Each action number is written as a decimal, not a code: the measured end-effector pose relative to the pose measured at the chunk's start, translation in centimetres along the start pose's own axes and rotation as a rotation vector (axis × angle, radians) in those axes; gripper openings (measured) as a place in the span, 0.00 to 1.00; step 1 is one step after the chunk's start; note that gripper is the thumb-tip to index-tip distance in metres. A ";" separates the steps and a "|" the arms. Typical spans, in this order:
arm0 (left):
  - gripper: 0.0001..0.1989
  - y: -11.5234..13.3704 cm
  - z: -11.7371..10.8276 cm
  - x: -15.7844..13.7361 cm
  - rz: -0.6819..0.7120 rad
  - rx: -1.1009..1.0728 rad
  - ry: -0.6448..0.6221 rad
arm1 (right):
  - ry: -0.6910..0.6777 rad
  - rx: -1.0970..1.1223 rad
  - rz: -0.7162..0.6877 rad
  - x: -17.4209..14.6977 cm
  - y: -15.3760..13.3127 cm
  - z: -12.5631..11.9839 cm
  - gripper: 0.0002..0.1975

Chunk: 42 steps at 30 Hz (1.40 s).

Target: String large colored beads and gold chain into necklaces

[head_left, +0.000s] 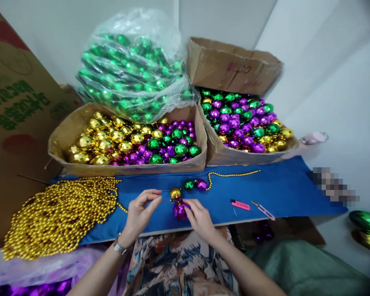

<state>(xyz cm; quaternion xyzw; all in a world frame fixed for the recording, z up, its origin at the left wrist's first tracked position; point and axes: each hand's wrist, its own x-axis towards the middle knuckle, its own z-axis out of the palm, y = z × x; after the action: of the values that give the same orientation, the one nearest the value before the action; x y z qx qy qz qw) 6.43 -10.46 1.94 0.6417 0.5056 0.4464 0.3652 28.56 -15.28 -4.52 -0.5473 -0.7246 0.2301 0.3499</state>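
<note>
My left hand (143,210), with a watch at the wrist, pinches a thin thread or wire stretched toward a gold faceted ball (175,193). My right hand (200,217) has its fingers closed at the top and side of a larger purple faceted ball (179,210), just below the gold one. Just beyond them lie a green ball (188,185) and a purple ball (201,184), side by side. From these a gold bead chain (231,175) runs off to the right over the blue cloth (285,189).
A heap of gold bead strands (61,213) covers the left side. Behind stand a left carton (135,168) and a right carton (249,158) of coloured balls, plus a bag of green balls (132,74). A pink cutter (240,204) and thread snips (263,210) lie right.
</note>
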 end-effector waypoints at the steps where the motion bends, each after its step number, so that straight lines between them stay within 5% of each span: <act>1: 0.07 0.9 -0.1 0.4 0.029 0.002 -0.015 | 0.012 0.006 -0.035 0.7 -0.6 -0.1 0.16; 7: 0.08 5.2 0.0 3.5 0.142 -0.048 -0.229 | 0.040 0.108 -0.170 2.8 -1.6 -0.2 0.13; 11: 0.17 6.5 1.1 10.1 0.152 0.001 -0.396 | 0.155 0.129 -0.151 2.5 -1.1 -0.7 0.14; 15: 0.22 4.8 5.2 18.9 0.196 0.662 -0.439 | 0.204 0.009 -0.173 2.1 -1.5 -1.0 0.14; 18: 0.28 2.5 8.4 23.5 0.156 0.806 -0.510 | 0.141 -0.011 -0.193 1.8 -1.8 -1.2 0.14; 22: 0.30 1.2 10.2 25.8 0.124 0.847 -0.570 | 0.093 0.046 -0.163 1.3 -1.6 -1.2 0.14; 27: 0.36 3.3 7.6 23.1 0.243 0.764 -0.474 | 0.101 0.115 -0.091 0.9 -2.1 -2.0 0.14; 32: 0.37 5.9 1.9 15.4 0.505 0.450 -0.180 | 0.174 0.177 -0.026 0.8 -3.3 -3.6 0.14; 37: 0.38 5.3 -1.6 8.8 0.508 0.456 0.004 | 0.137 0.137 -0.122 0.9 -4.0 -4.5 0.13; 42: 0.38 4.1 -2.3 6.4 0.467 0.471 0.103 | 0.106 0.082 -0.213 1.0 -4.5 -4.3 0.15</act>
<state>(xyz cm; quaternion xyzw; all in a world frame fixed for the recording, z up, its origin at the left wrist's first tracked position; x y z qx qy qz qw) 6.19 -5.05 7.78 0.7835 0.4522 0.4207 0.0685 28.77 -15.88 1.74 -0.4636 -0.7491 0.1918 0.4325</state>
